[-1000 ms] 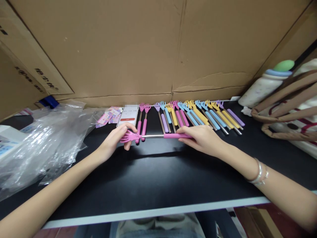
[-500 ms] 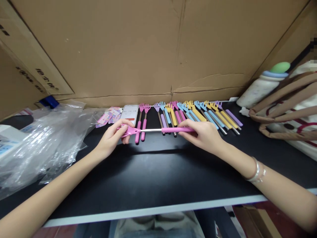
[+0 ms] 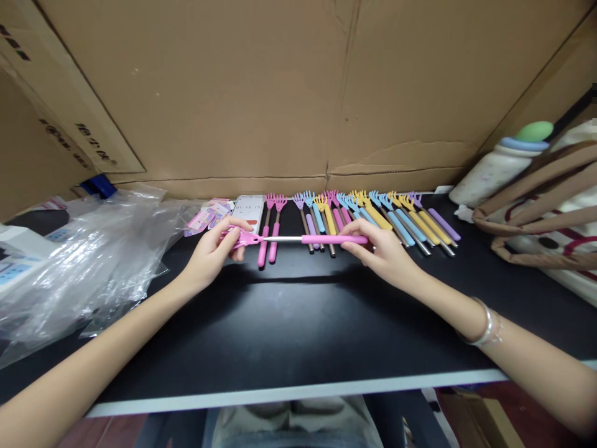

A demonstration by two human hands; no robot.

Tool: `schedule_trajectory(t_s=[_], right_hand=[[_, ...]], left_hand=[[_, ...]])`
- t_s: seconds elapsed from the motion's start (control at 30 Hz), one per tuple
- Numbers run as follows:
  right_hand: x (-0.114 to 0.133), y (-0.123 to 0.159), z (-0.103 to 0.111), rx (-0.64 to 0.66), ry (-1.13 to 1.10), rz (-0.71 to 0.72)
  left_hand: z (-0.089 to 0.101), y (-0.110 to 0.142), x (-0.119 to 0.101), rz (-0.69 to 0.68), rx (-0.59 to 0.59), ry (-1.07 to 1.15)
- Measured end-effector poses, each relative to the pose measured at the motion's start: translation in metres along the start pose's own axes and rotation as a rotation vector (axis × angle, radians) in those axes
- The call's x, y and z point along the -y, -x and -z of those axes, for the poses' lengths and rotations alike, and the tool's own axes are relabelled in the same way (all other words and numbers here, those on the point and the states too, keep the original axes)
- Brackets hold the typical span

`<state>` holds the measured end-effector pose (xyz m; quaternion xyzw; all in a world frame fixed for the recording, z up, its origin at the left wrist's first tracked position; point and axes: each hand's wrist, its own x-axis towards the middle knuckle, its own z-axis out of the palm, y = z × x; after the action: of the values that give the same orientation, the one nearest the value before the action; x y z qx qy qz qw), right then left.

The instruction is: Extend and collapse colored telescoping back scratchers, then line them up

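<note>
A pink back scratcher point(image 3: 321, 239) with a bare metal rod between head and grip is held level above the black table. My left hand point(image 3: 219, 246) is closed around its claw-shaped head at the left. At the other end, my right hand point(image 3: 380, 246) pinches the pink grip between thumb and fingers. Just behind the held one lie two pink back scratchers point(image 3: 274, 239), side by side with their claws toward the back. Farther right is a row of several back scratchers point(image 3: 396, 221) in purple, blue, yellow and pink, some partly hidden by my right hand.
Clear plastic bags point(image 3: 102, 261) are heaped on the left beside a white box point(image 3: 21, 255). Printed cards point(image 3: 209, 214) and a phone point(image 3: 249, 208) lie at the back. On the right stand a white bottle point(image 3: 485, 168) and a bag with brown handles point(image 3: 550, 218). Cardboard point(image 3: 233, 93) walls the back.
My right hand's grip on the pink handle has loosened to a fingertip pinch, showing more of its end. The view has shifted slightly. The back scratcher stays level between my hands.
</note>
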<state>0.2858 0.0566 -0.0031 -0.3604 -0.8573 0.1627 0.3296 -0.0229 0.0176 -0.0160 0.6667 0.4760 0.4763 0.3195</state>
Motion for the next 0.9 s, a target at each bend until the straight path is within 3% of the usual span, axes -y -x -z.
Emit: schedule_trajectory(t_s=[0.23, 0.47, 0.9], right_hand=[[-0.002, 0.002, -0.005, 0.046, -0.161, -0.05], [0.0, 0.002, -0.005, 0.057, -0.268, -0.088], [-0.001, 0.003, -0.007, 0.277, -0.581, -0.278]], left_hand=[[0.002, 0.003, 0.004, -0.038, 0.018, -0.09], [0.003, 0.005, -0.001, -0.13, -0.038, -0.238], [0.004, 0.01, -0.009, -0.245, -0.137, -0.435]])
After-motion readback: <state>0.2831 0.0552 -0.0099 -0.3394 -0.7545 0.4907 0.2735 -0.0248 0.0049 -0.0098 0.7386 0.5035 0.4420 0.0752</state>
